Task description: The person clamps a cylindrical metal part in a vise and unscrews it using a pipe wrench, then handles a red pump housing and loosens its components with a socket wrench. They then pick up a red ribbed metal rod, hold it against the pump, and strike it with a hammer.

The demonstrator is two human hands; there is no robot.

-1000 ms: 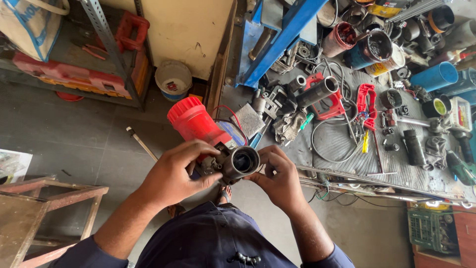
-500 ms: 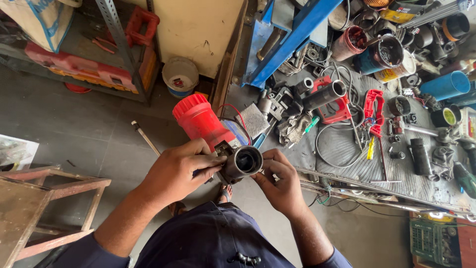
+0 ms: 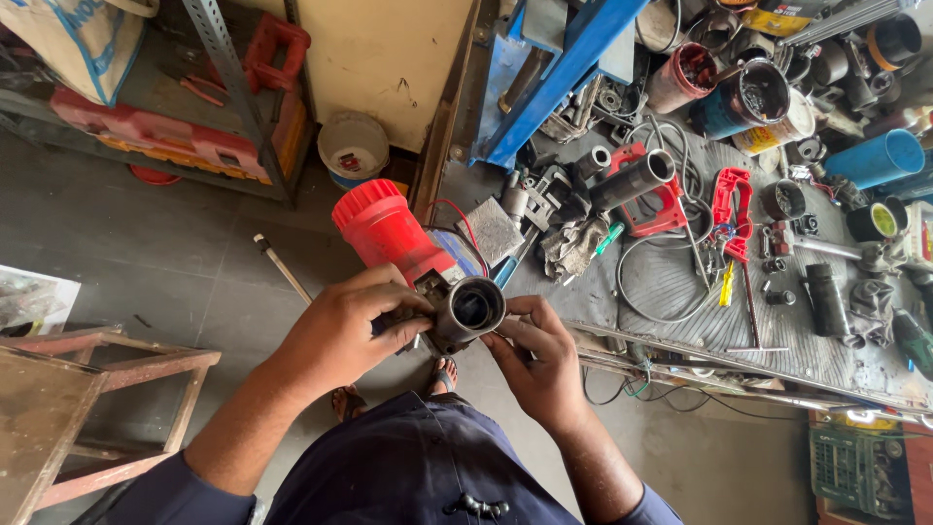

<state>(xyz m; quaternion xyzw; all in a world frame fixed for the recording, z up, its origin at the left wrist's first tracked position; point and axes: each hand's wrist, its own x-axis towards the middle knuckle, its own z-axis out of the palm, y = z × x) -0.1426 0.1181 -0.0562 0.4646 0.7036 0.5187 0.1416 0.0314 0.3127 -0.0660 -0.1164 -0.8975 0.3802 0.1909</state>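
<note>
Wooden stool (image 3: 68,389) far left on the floor. Left hand (image 3: 345,331) wrapped tight round the red power tool (image 3: 408,258), held above the floor w/ its open metal barrel facing up. Right hand (image 3: 539,365) pinches the barrel's rim w/ fingertips. Cluttered workbench (image 3: 680,292) on the right.

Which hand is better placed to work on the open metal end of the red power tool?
Likely the right hand: its fingertips sit at the rim of the metal end. The left hand is wrapped around the red power tool, steadying it.
</note>
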